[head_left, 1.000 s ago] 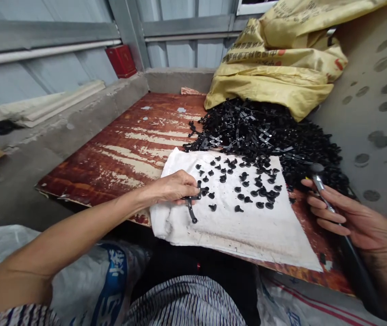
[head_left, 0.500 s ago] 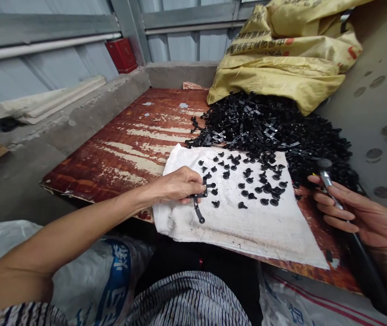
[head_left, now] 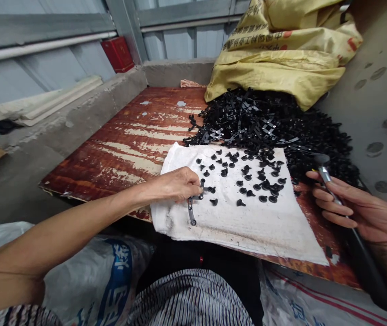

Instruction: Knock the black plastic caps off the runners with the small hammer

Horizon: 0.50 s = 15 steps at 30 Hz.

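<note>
My left hand (head_left: 177, 183) pinches a black angled plastic strip (head_left: 192, 209) and holds it down on a white cloth (head_left: 247, 222), right beside a small black stud. Several more black studs (head_left: 247, 179) lie scattered over the cloth's far half. My right hand (head_left: 356, 210) is curled round the dark handle of a small hammer (head_left: 324, 168), whose metal head hovers over the cloth's right edge. Beyond the cloth a big heap of black plastic parts (head_left: 274, 129) is piled up.
The cloth lies on a worn red board (head_left: 135, 145) on a concrete ledge. A yellow woven sack (head_left: 281, 59) slumps behind the heap. A red box (head_left: 117, 53) stands at the back left. White printed sacks (head_left: 105, 280) sit below the board, near my striped clothing.
My left hand has turned the black strip slightly on the cloth, so its lower end now points straight down. The hammer has stayed nearly still. The view shifted a little.
</note>
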{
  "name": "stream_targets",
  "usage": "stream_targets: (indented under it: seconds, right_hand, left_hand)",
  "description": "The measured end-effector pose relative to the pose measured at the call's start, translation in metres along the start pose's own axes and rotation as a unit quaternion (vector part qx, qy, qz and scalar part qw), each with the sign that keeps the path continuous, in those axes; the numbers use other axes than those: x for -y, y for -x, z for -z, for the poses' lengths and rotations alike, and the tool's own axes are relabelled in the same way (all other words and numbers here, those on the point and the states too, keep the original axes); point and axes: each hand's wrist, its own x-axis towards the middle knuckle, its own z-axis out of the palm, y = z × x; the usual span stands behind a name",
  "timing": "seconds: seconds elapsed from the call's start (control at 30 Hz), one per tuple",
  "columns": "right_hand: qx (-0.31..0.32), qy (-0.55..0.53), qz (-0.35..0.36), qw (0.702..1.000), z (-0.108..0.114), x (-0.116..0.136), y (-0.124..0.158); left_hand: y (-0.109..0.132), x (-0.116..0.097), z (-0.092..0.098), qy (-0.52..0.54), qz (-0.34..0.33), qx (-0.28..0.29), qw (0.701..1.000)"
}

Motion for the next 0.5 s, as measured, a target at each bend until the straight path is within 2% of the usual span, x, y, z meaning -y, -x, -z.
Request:
stream_targets:
  seconds: [0.07, 0.13, 0.37, 0.5]
  right_hand:
    - [0.014, -0.045, -0.091, 0.995, 0.000, 0.002, -0.001]
    - [0.010, -0.068, -0.128, 0.989, 0.000, 0.003, 0.000]
    - [0.010, -0.068, -0.125, 0.990, 0.003, -0.001, 0.000]
    - [0.006, -0.055, -0.130, 0.990, 0.002, -0.003, -0.002]
  left_hand:
    - [0.002, 0.001, 0.002, 0.015, 0.003, -0.022, 1.000]
    - [0.003, 0.003, 0.003, 0.046, 0.010, -0.031, 0.998]
    - [0.023, 0.015, 0.005, 0.188, 0.075, -0.020, 0.979]
    - [0.035, 0.026, 0.003, 0.174, 0.079, -0.024, 0.981]
